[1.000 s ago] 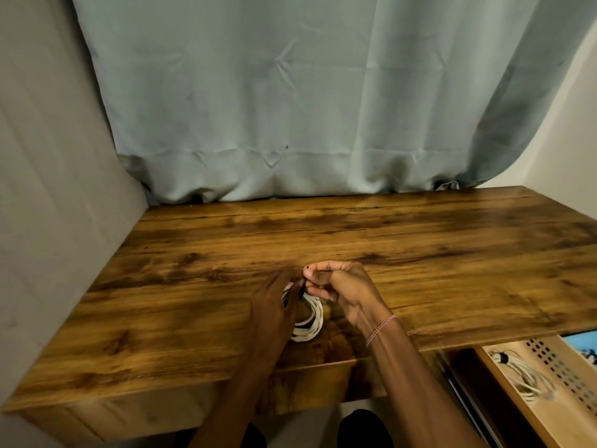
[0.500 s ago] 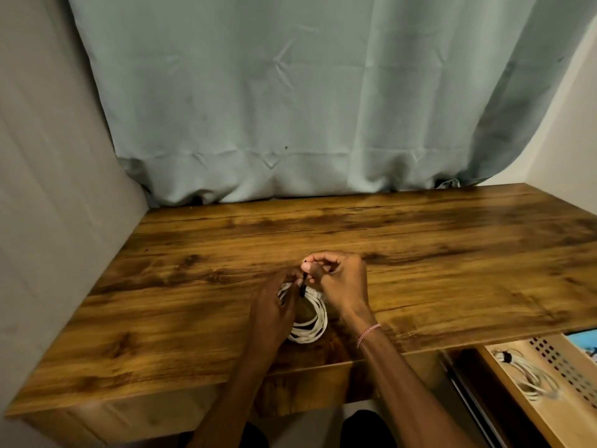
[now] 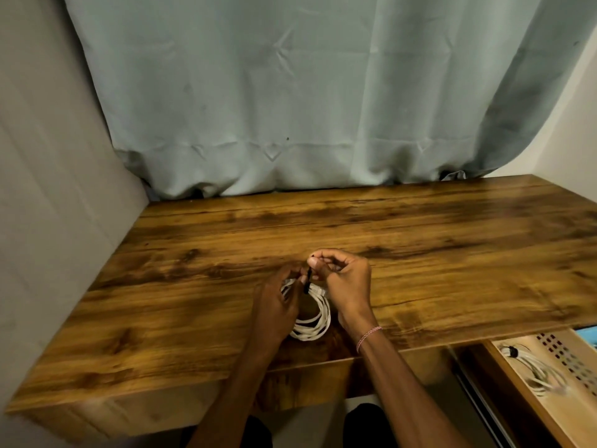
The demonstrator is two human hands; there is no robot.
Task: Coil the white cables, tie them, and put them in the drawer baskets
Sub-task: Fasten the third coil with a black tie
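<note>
A coiled white cable (image 3: 315,321) lies on the wooden desk (image 3: 420,253) near its front edge, between my two hands. My left hand (image 3: 276,305) holds the coil's left side, fingers curled over it. My right hand (image 3: 344,279) pinches a thin black tie (image 3: 307,279) that stands upright over the top of the coil. A white plug end (image 3: 318,290) shows just under the tie. At the lower right, an open drawer basket (image 3: 507,376) holds another coiled white cable (image 3: 542,373) bound with a black tie.
A grey-green curtain (image 3: 290,108) hangs behind the desk. A grey wall (image 3: 48,221) closes the left side and a white wall stands at the right. The drawer basket has a perforated divider (image 3: 568,360). My knees show below the desk edge.
My right hand has lifted and turned a little with the black tie, drawing it upright over the coil. The left hand stays on the coil.
</note>
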